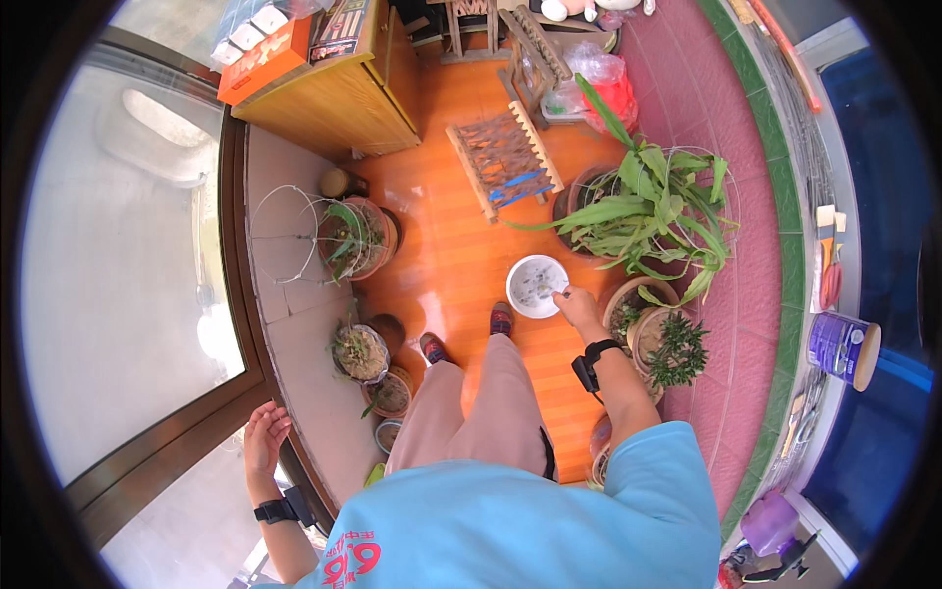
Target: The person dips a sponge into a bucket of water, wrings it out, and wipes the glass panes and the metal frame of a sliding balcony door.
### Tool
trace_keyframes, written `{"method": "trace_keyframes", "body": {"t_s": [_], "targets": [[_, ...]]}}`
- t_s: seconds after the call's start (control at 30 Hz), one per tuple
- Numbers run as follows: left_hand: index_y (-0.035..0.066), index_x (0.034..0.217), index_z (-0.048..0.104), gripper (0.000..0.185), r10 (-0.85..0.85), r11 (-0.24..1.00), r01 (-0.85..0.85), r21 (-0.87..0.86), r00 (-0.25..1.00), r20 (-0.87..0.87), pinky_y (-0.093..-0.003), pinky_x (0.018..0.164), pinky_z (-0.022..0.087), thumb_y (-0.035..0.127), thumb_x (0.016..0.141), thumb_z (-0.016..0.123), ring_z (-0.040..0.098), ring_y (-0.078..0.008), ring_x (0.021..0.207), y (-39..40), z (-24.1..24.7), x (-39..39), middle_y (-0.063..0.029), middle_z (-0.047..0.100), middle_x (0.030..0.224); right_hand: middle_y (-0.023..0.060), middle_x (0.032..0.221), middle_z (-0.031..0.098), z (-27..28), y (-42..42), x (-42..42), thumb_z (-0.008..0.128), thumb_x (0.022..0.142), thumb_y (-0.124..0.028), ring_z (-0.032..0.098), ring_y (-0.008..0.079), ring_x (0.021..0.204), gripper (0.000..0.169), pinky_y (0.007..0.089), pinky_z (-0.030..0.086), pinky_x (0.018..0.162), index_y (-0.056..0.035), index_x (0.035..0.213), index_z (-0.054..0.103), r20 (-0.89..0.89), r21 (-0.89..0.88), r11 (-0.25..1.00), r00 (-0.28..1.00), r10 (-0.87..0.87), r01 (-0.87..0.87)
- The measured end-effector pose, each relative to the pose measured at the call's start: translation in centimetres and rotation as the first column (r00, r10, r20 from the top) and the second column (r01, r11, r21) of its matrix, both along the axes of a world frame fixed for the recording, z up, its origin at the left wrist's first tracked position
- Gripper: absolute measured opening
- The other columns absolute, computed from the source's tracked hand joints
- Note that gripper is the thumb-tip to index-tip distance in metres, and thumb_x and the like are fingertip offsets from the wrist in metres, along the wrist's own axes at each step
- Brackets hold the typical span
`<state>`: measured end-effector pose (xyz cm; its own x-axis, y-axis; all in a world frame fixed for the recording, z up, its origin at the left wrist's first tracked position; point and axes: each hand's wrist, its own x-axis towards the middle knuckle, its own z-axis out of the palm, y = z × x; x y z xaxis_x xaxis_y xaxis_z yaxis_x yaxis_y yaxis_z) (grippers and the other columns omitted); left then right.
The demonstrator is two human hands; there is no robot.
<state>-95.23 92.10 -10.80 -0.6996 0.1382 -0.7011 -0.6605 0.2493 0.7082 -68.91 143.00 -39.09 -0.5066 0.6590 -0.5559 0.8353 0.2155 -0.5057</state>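
My right hand (579,306) grips the rim of a small white basin (521,274) in front of my feet. Inside the basin are dark specks or bits, too small to name. I cannot tell whether the basin hangs just above the floor or touches it. Out to the left, my left hand (265,434) is raised beside the window frame (254,379), its fingers loosely curled and apart, with nothing in it. Both wrists carry a black strapped device. Close to my right hand stand a clay pot (612,313) and a pot with a small bushy plant (675,352).
A large leafy plant (647,199) spreads over the right side. Ahead stands a wooden folding stool (508,162); a wooden cabinet (331,96) is at the upper left. Potted plants (360,353) and a wire-hooped pot (360,239) line the left wall. A pink tiled ledge (743,258) runs along the right.
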Motion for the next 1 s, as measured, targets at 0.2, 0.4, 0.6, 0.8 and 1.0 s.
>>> {"method": "trace_keyframes", "body": {"t_s": [0.2, 0.4, 0.6, 0.8, 1.0], "targets": [[0.002, 0.111, 0.050, 0.024, 0.008, 0.999, -0.006, 0.045, 0.999, -0.041, -0.0275, 0.076, 0.051, 0.011, 0.090, 0.043, 0.061, -0.0164, 0.084, 0.8, 1.2, 1.1, -0.0092, 0.061, 0.097, 0.0196, 0.086, 0.063, 2.6, 0.3, 0.2, 0.054, 0.073, -0.036, 0.059, 0.0370, 0.082, 0.036, 0.0444, 0.046, 0.072, -0.0038, 0.086, 0.064, 0.074, -0.049, 0.997, 0.995, 0.067, -0.063], [0.003, 0.112, 0.050, 0.024, 0.043, 0.997, -0.038, 0.069, 0.996, -0.075, -0.0270, 0.076, 0.051, 0.013, 0.090, 0.044, 0.061, -0.0159, 0.084, 0.9, 2.5, 2.0, -0.0083, 0.061, 0.098, 0.0214, 0.085, 0.061, 4.9, 0.1, -0.1, 0.049, 0.075, -0.034, 0.058, 0.0389, 0.081, 0.036, 0.0463, 0.045, 0.072, -0.0027, 0.084, 0.064, 0.014, -0.046, 0.994, 0.995, 0.096, -0.095], [0.004, 0.110, 0.051, 0.023, 0.085, 0.994, -0.079, 0.072, 0.992, -0.089, -0.0266, 0.078, 0.050, 0.014, 0.090, 0.045, 0.061, -0.0144, 0.083, 1.4, 3.4, 2.6, -0.0069, 0.061, 0.095, 0.0215, 0.084, 0.061, 6.0, 0.2, -0.4, 0.046, 0.076, -0.031, 0.057, 0.0400, 0.078, 0.034, 0.0473, 0.045, 0.070, -0.0027, 0.081, 0.063, 0.026, -0.034, 0.992, 0.992, 0.123, -0.123], [0.004, 0.111, 0.051, 0.023, 0.118, 0.989, -0.105, 0.103, 0.985, -0.129, -0.0269, 0.078, 0.050, 0.014, 0.090, 0.045, 0.061, -0.0146, 0.083, 0.5, 4.0, 2.5, -0.0076, 0.061, 0.097, 0.0204, 0.082, 0.061, 7.0, 0.1, -0.8, 0.047, 0.077, -0.031, 0.057, 0.0397, 0.075, 0.033, 0.0471, 0.045, 0.069, -0.0033, 0.080, 0.064, -0.001, 0.001, 0.987, 0.987, 0.159, -0.159], [0.004, 0.112, 0.051, 0.024, 0.139, 0.984, -0.120, 0.132, 0.979, -0.147, -0.0269, 0.078, 0.049, 0.014, 0.091, 0.045, 0.061, -0.0147, 0.084, 0.4, 4.9, 2.7, -0.0079, 0.061, 0.098, 0.0203, 0.070, 0.060, 7.8, -0.6, -0.6, 0.049, 0.082, -0.032, 0.058, 0.0362, 0.065, 0.036, 0.0423, 0.045, 0.062, 0.0015, 0.078, 0.061, -0.019, 0.050, 0.976, 0.977, 0.212, -0.210]]}}
